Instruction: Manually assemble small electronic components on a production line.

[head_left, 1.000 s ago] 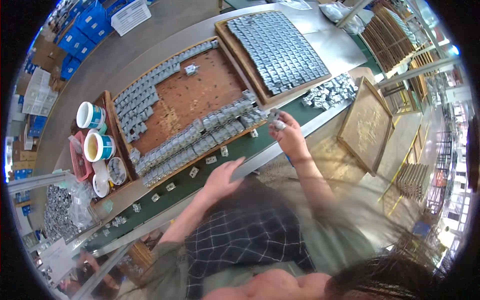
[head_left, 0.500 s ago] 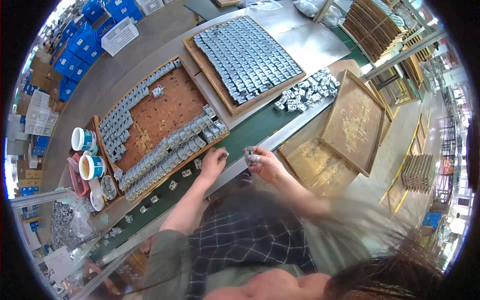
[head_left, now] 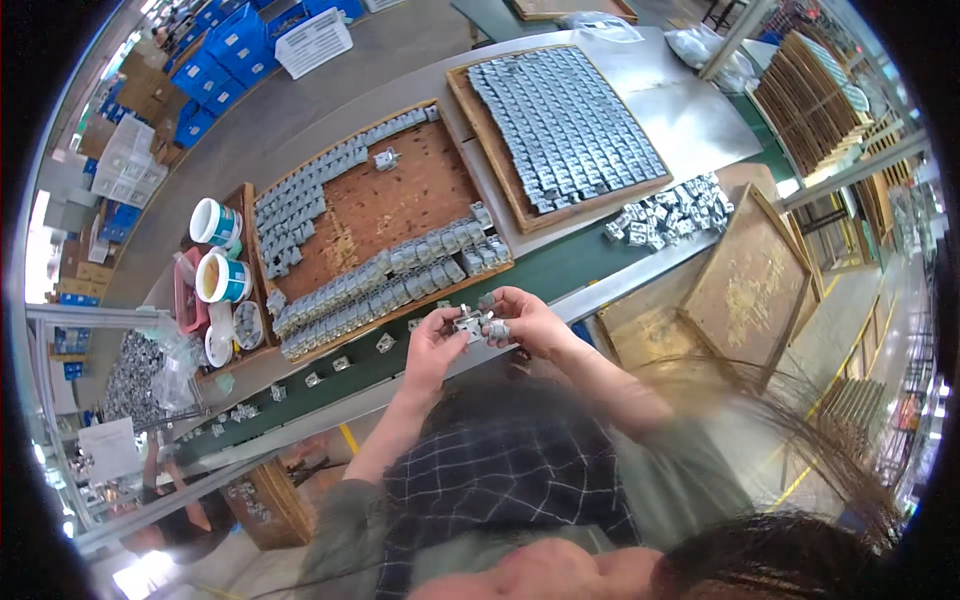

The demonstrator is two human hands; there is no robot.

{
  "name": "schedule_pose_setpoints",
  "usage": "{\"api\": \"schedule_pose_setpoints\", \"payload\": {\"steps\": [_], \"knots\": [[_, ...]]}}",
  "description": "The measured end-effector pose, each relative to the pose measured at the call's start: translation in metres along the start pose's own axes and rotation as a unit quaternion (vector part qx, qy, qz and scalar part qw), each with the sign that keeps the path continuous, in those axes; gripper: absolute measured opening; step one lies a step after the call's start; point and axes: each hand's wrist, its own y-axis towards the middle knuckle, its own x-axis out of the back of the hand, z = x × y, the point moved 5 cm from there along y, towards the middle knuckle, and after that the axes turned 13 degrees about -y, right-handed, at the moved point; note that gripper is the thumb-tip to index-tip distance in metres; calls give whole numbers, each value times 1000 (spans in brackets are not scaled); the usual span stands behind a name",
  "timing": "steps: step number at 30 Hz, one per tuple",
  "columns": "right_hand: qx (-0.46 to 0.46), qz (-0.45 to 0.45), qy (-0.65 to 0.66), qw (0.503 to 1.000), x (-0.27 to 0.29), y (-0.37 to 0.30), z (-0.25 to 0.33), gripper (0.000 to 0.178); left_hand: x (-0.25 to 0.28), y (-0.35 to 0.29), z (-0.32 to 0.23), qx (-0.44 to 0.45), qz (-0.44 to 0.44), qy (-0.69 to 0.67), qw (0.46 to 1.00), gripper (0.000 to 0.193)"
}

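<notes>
Both of my hands meet over the green belt (head_left: 560, 270) just in front of me. My left hand (head_left: 436, 342) and my right hand (head_left: 528, 320) pinch small grey metal parts (head_left: 480, 324) between their fingertips, held together at chest height. Right behind them lies a wooden tray (head_left: 385, 215) with rows of the same grey parts along its near and left edges. A second wooden tray (head_left: 565, 125), farther right, is packed with the parts.
A loose heap of grey parts (head_left: 665, 212) lies on the belt to the right. Two white tubs (head_left: 220, 250) stand left of the tray. Single parts (head_left: 330, 368) dot the belt to the left. An empty wooden tray (head_left: 750, 285) leans at the right. Blue crates (head_left: 225, 55) stand on the floor beyond.
My right hand came back from the right side of the belt with parts. My left hand left the tray edge, and both now meet in front of me.
</notes>
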Motion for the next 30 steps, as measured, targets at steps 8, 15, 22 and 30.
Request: {"api": "schedule_pose_setpoints", "payload": {"steps": [8,15,22,30], "knots": [[-52,33,43,997,-36,35,-12,31,28,-15,-29,-43,9,56,997,47],[-129,35,111,985,-114,57,-34,29,71,-26,-72,-119,-14,458,881,92],[-76,137,-109,982,-168,108,-43,40,110,-59,-123,-205,-46,484,850,80],[66,157,-542,823,-231,219,25,33,213,-66,-153,-285,-180,424,841,57]]}}
